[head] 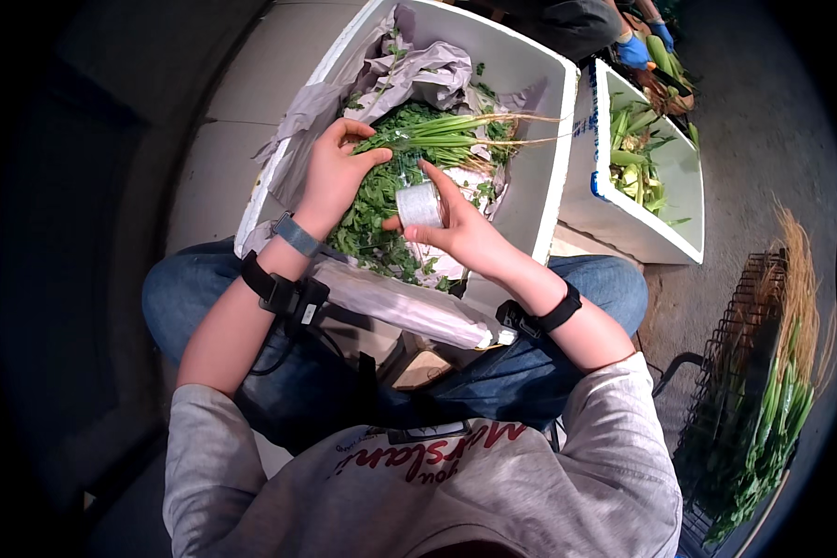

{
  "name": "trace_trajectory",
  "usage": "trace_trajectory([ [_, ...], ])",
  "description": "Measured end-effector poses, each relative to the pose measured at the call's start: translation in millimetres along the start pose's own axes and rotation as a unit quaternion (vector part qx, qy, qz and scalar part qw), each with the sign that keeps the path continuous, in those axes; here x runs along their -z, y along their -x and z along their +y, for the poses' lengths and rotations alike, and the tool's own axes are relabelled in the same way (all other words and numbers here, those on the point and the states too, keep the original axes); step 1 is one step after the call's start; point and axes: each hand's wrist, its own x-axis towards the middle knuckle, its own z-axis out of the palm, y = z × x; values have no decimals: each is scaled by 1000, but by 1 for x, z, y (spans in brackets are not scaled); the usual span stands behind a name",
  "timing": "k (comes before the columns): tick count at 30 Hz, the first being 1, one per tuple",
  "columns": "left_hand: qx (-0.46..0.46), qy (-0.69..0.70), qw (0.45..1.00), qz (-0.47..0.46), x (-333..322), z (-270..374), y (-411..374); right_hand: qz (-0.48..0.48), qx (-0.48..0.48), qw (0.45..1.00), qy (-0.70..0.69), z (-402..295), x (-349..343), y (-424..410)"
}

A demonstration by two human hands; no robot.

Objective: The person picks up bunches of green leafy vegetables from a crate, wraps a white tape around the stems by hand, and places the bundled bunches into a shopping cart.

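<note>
Before me stands a white foam box lined with crumpled paper and holding leafy green herbs. My left hand grips the leafy end of a bunch of green stems, whose thin brown roots point right over the box. Clear tape appears to lie around this bunch near my fingers. Just below and to the right, my right hand holds a roll of clear tape between thumb and fingers. More bunched stems with roots lie under the held bunch.
Right of the box, a smaller foam box holds corn husks. Beyond it, a co-worker's blue-gloved hands handle corn and a knife. A wire basket with long-rooted greens stands on the floor at lower right.
</note>
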Motion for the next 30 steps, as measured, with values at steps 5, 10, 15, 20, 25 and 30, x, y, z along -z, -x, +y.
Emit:
trace_trajectory([
  [5,-88,-233,968,-40,-4,3,1,-16,20,999,-20,-45,3,15],
  [10,-232,-294,914,-154,-14,17,9,-24,50,996,-72,-61,35,10],
  [15,-286,-285,884,-235,-15,33,15,-55,66,985,-150,-54,71,0],
  [20,-309,-252,879,-261,-11,39,22,-111,-2,986,-124,-46,78,-6],
  [25,-269,-166,913,-256,-10,42,30,-147,-30,979,-139,-36,79,-10],
  [30,-202,-51,968,-141,-7,43,29,-107,-26,979,-169,-45,56,6],
])
